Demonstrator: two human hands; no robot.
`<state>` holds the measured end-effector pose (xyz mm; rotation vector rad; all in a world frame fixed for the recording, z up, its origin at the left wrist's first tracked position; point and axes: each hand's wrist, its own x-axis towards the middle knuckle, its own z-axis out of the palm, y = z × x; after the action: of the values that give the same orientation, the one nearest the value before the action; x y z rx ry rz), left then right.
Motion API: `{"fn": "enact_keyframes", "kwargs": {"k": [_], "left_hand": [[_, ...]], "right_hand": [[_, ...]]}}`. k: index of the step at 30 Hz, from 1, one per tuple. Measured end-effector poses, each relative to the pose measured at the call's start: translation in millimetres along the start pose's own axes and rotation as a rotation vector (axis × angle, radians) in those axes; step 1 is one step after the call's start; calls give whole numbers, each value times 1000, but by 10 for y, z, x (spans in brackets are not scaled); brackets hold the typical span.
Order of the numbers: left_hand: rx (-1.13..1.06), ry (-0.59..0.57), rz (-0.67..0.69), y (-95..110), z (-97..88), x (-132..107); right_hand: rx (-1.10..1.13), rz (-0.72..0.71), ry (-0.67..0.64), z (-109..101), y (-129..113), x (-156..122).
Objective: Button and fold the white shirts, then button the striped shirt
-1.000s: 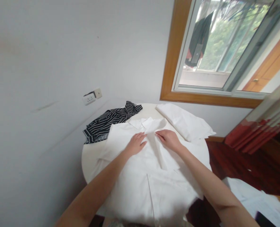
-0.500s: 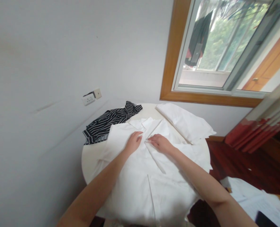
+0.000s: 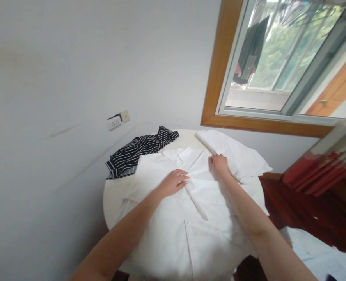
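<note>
A white collared shirt (image 3: 158, 210) lies front up across a round table, its collar toward the far side and its lower part toward me. My left hand (image 3: 174, 182) rests on the shirt's front beside the button opening, fingers stretched out and lightly apart. At the shirt's right shoulder edge, my right hand (image 3: 219, 163) has its fingers curled down onto the cloth; the fingertips are partly hidden. Just beyond that hand is a folded white garment (image 3: 237, 152).
A black-and-white striped garment (image 3: 140, 150) lies at the table's back left. The cream table (image 3: 111, 195) stands against a wall with a socket (image 3: 114, 123). A wood-framed window (image 3: 210, 105) and red-and-cream curtain (image 3: 310, 168) are at right. Papers (image 3: 316, 249) lie lower right.
My right hand has moved from the shirt's button opening right to the shoulder edge. My left hand has shifted slightly toward me and right, its fingers now stretched across the opening.
</note>
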<state>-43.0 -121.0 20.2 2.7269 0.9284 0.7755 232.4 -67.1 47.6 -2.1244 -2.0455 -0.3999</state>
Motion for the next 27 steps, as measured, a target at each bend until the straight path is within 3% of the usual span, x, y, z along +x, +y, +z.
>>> {"fn": "enact_keyframes", "kwargs": {"k": [7,15,27], "left_hand": [[-48,14,6,0,-26,4],[-74,16,-15,18,-44,16],[-68,76,-61,-19,12,-2]], "right_hand": [[-17,18,123,174,-62,-66],[-67,-77,85,166,26,79],[-101,-109,115,129,50,136]]}}
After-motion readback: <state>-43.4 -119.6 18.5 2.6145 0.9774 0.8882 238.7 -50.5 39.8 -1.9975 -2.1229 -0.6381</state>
